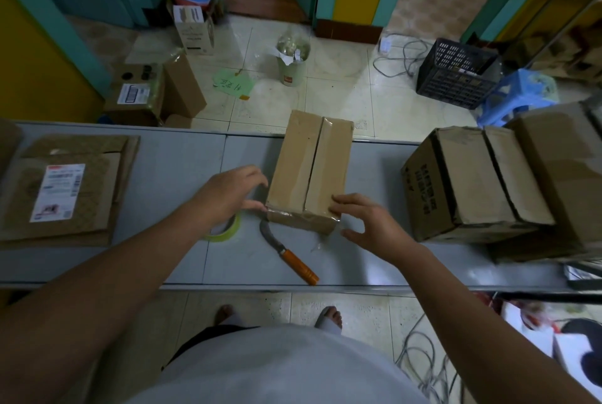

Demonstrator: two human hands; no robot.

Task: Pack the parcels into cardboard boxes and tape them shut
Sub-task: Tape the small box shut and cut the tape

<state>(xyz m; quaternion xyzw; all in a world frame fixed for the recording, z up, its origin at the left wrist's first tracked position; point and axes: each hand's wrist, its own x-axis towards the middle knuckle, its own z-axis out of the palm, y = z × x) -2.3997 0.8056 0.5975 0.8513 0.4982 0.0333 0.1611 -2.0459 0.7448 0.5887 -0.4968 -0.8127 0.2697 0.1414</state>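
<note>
Two hands frame the near end of the box (309, 172), which lies in the middle of the worktop (163, 175), its long axis running near to far and its far end leaning slightly right. My left hand (228, 195) is at the near left corner, fingers loosely curved against the side wall, pinching nothing I can make out. My right hand (371, 224) rests spread fingers on the top's near right corner. The tape roll (228, 229) lies just under my left hand, so that hand is nearer it. The knife (293, 260) lies between my hands.

Pale grey shirt (277, 368); dark shorts (208, 338); 2 grey slippers (328, 325).
</note>
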